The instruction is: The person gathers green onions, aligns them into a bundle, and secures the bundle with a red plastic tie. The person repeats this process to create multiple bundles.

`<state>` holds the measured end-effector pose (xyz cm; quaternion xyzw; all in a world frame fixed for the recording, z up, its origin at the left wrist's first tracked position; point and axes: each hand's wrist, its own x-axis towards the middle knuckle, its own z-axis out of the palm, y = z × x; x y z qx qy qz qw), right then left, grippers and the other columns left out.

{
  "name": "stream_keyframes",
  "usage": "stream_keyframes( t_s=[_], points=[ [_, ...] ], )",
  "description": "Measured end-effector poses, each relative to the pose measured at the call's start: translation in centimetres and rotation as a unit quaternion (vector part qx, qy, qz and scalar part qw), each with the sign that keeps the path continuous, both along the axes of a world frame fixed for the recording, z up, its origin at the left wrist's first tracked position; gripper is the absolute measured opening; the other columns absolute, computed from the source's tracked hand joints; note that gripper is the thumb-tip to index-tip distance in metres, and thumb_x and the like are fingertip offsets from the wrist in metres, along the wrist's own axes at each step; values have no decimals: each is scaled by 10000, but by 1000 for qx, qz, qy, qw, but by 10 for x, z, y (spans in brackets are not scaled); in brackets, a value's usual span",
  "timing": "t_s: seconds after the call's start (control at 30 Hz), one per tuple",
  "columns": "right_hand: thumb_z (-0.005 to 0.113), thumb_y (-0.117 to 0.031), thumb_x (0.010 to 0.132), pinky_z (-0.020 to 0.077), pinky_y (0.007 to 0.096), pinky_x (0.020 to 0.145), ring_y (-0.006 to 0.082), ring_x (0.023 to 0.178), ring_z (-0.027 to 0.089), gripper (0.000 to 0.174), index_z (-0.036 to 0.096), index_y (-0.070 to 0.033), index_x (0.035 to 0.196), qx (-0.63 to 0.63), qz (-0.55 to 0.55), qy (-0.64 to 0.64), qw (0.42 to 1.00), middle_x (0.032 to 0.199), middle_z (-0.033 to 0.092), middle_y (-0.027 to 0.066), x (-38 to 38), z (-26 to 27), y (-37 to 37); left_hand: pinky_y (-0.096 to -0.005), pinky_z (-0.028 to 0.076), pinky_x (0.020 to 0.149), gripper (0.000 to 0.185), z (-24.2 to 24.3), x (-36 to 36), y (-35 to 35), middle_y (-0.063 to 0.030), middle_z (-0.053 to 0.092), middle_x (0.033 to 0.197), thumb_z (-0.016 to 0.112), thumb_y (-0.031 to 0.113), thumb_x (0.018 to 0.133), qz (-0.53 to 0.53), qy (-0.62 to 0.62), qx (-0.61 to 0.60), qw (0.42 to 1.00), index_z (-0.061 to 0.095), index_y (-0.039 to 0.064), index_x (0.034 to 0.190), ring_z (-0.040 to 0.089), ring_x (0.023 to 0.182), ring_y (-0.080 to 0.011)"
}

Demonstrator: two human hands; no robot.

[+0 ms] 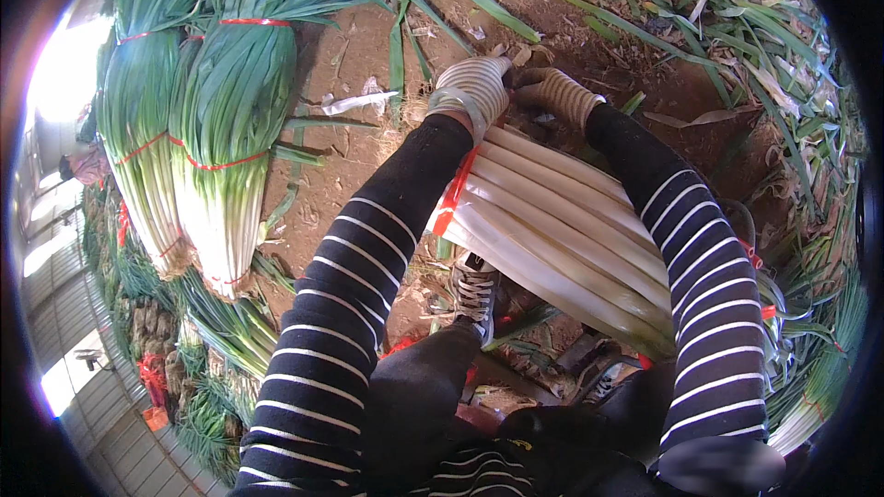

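Observation:
A thick bundle of large green onions [566, 221] lies slanting before me, its white stalks towards my hands. A red plastic ribbon [456, 193] wraps around the stalks near their far end. At that end, my left hand [476, 86] in a striped knit glove is closed on the ribbon, back of the hand up. My right hand [556, 91], gloved alike, meets it with bent fingers. A scrap of red shows between the two hands; the fingertips are partly hidden. My right forearm covers part of the bundle's green side.
Tied green onion bundles [235, 117] lie at left on bare soil [331, 172]. Loose leaves [746, 21] litter the ground at upper right. My shoe [476, 293] is beneath the bundle. Another bundle [815, 386] lies at lower right. A person [90, 166] is at far left.

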<state>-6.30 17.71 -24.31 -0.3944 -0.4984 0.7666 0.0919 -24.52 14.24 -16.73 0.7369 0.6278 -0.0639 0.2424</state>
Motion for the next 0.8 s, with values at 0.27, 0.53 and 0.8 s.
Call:
stream_keyframes(
  t_s=[0.27, 0.53, 0.8],
  points=[
    [782, -227, 888, 514, 310, 924, 129, 1020, 652, 370, 715, -62, 1213, -11, 18, -9, 1000, 1074, 716, 76, 4, -5, 2, -486, 538, 901, 681, -1, -1, -3, -277, 670, 1173, 685, 272, 906, 0, -27, 20, 999, 445, 150, 1531, 666, 1050, -438],
    [819, -220, 870, 554, 305, 865, 145, 935, 693, 363, 737, 9, 1140, 19, 19, 88, 996, 1050, 749, 83, 13, -11, 0, -454, 534, 921, 652, -15, -5, 0, -264, 675, 1190, 688, 239, 903, 25, -37, -5, 999, 473, 144, 1511, 667, 1080, -420],
    [782, -182, 870, 538, 282, 825, 84, 915, 644, 321, 751, -57, 1165, -19, 37, -15, 999, 1009, 739, 33, 5, -16, 4, -453, 542, 884, 496, -11, -5, -2, -235, 710, 1090, 714, 141, 846, -10, -87, 29, 996, 609, 85, 1328, 684, 1016, -414]
  ],
)
